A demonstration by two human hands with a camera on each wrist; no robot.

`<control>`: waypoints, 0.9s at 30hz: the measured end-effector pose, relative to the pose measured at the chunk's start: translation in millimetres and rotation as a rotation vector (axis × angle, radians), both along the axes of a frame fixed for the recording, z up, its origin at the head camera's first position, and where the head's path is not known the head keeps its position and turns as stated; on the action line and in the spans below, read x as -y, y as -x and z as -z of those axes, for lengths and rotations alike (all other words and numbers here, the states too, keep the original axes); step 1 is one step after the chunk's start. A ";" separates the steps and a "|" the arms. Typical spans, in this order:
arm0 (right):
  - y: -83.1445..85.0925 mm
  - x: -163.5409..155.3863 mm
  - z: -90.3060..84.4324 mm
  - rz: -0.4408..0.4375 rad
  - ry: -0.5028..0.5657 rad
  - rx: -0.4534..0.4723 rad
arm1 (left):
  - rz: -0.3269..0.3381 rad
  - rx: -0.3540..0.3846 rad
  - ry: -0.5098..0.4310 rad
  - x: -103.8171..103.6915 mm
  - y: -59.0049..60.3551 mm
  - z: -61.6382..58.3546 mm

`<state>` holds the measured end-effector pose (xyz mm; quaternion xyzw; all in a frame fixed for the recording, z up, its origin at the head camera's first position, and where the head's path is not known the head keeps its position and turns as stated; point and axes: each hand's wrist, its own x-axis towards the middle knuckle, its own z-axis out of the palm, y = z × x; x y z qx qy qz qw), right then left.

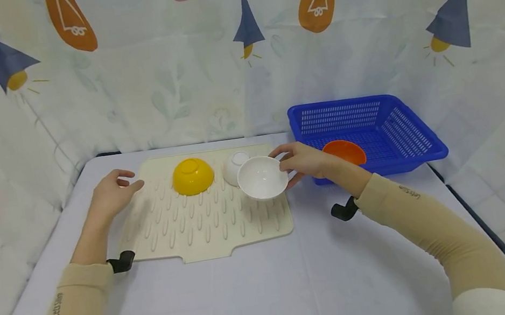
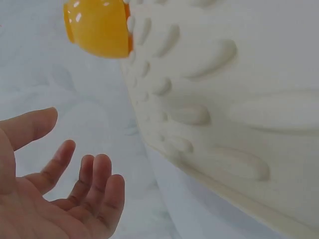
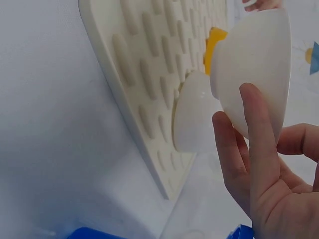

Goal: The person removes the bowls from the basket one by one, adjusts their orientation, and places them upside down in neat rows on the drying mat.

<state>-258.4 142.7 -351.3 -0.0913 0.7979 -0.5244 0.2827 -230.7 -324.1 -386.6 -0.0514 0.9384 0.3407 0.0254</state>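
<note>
The right hand (image 1: 304, 161) hides part of the orange bowl (image 1: 347, 150); the white bowl (image 1: 262, 177) partly covers the cup (image 1: 234, 166).

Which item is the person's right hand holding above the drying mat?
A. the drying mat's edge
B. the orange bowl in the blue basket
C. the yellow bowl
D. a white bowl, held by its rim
D: the right hand grips the rim of the white bowl, tilted with its opening toward the camera, over the drying mat; the yellow bowl sits upside down on the mat, untouched.
</note>
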 end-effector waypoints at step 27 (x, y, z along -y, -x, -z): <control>-4.5 18.8 11.7 0.006 0.004 0.041 | 0.067 0.024 -0.604 -116.2 -9.0 -7.6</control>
